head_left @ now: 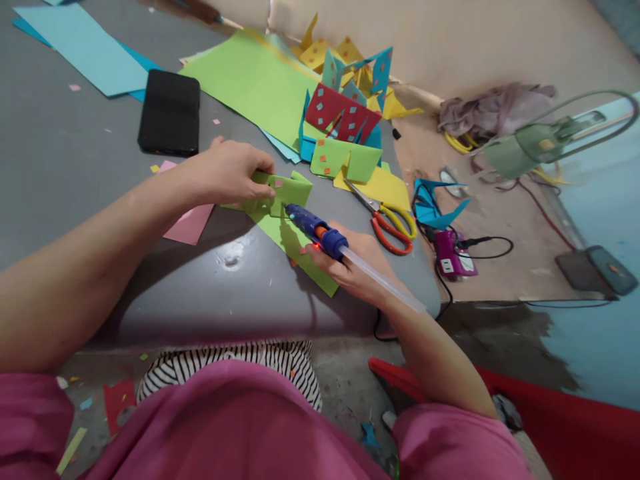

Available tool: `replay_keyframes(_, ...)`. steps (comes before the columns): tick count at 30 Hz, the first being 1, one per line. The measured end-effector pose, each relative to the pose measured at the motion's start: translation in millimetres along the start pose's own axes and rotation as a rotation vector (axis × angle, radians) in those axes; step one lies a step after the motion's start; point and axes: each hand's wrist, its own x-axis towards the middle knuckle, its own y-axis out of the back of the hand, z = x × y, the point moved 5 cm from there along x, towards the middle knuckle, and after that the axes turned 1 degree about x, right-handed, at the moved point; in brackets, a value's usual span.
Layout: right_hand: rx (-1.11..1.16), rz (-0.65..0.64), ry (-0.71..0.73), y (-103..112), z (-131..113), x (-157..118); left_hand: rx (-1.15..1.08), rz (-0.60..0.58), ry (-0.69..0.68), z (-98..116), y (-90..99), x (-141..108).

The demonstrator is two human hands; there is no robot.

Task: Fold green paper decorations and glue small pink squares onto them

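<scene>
Near the front edge of the grey desk, a green folded piece is held by the left hand, its thumb and fingers narrowed on the paper's left end. A blue hot glue gun is gripped in the right hand, and a translucent glue stick is seen projecting from its back. The nozzle is aimed at the lower part of the green folded piece; whether the paper is being touched cannot be told. Below, a flat green strip is laid slantwise, and pink paper is partly hidden by the left forearm. Much, it may be judged, has already been done: a red spotted piece, a green spotted piece, a blue spotted piece and yellow folded pieces are clustered beyond the hands, cut and bent into shape. By comparison, the green folded piece seems only part-finished, since its fold has been made but just one pink square can be clearly made out on it. Apparently left unworked are the light green sheets and the light blue sheets, while the scissors are set down against yellow paper, unused by either hand.
</scene>
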Motion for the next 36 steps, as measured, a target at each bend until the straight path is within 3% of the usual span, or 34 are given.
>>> replay_keyframes(21, 0.054, 0.017, 0.005, 0.6, -2.0, -0.8, 0.039, -0.002, -0.007, 3.9, -0.2, -2.0)
replay_keyframes(29, 0.106, 0.050, 0.082, 4.1, -1.0, -5.4, 0.054, 0.014, -0.005, 5.8, -0.8, -2.3)
replay_keyframes(34, -0.053, 0.281, 0.113, 33.3, 31.1, -24.0, 0.053, 0.000, 0.007, 3.9, -1.5, -1.8)
replay_keyframes(36, -0.195, 0.338, -0.007, 45.2, 62.4, -28.1, 0.043, -0.003, 0.015, 4.1, -0.9, -2.5)
